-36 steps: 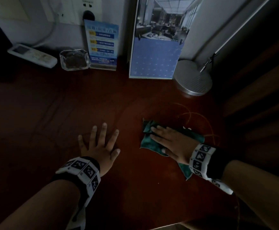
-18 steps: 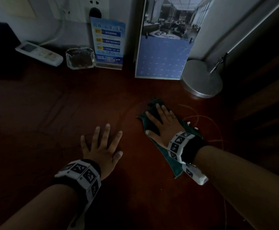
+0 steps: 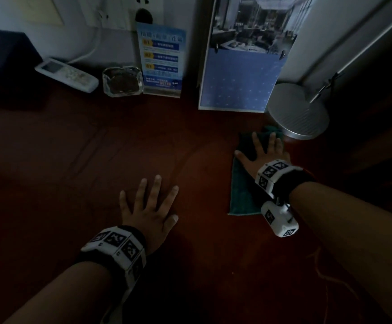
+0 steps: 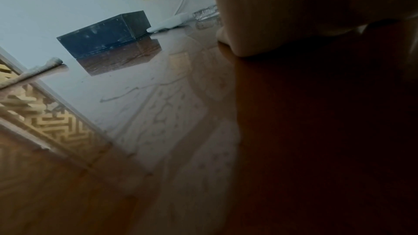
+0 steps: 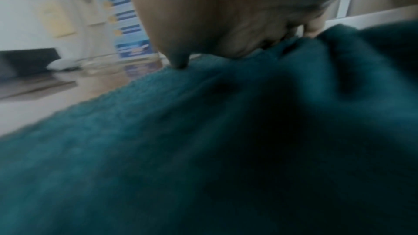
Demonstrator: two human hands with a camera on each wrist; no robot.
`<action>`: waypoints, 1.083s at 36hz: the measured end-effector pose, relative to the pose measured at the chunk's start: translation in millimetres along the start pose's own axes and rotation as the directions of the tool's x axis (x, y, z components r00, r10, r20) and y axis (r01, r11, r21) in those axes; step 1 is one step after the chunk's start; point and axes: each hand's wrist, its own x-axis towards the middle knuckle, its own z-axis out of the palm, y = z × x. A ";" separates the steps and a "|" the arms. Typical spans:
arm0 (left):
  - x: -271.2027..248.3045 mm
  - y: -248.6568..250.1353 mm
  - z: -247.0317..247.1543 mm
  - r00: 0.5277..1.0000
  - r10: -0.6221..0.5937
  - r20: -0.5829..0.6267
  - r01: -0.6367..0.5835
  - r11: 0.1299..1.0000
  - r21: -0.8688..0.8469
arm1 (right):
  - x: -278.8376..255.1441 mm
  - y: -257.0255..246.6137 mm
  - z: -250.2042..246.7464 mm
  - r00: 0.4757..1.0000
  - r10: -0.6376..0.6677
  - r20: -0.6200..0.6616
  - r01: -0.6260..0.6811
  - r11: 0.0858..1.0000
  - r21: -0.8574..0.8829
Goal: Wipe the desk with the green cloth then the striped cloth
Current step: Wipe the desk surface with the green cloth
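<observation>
The green cloth [image 3: 243,190] lies flat on the dark red-brown desk [image 3: 97,160], right of centre, its far end against the lamp base. My right hand [image 3: 264,149] presses on it with straight, spread fingers. The right wrist view shows the cloth [image 5: 203,140] filling the frame under my palm. My left hand [image 3: 149,206] lies flat on the bare desk, fingers spread, holding nothing. A pale, patterned cloth [image 4: 34,71] lies at the desk's left edge in the left wrist view; whether it is the striped one I cannot tell.
Along the back wall stand a white remote [image 3: 66,74], a glass ashtray [image 3: 122,81], a blue leaflet stand [image 3: 161,59], a blue calendar [image 3: 244,66] and a round silver lamp base [image 3: 299,111]. A dark box [image 3: 3,64] sits far left. An orange thread [image 3: 325,272] lies front right.
My right hand has slid the green cloth away from me and to the right, up to the lamp base. The left hand has stayed flat in place.
</observation>
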 end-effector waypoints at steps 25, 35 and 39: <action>1.6 0.2 1.6 0.999 -0.036 -0.018 0.036 0.999 0.032 | -11.7 54.5 2.9 0.962 -0.255 0.094 0.267 0.949 -0.165; 0.9 0.9 5.0 0.995 -0.053 -0.083 0.057 0.997 0.045 | -46.9 40.9 28.1 0.998 -0.049 0.028 0.049 0.999 -0.023; -1.0 1.3 3.4 0.994 -0.057 -0.092 0.060 0.998 0.035 | -64.0 38.3 33.2 0.999 -0.012 0.032 0.013 1.000 -0.015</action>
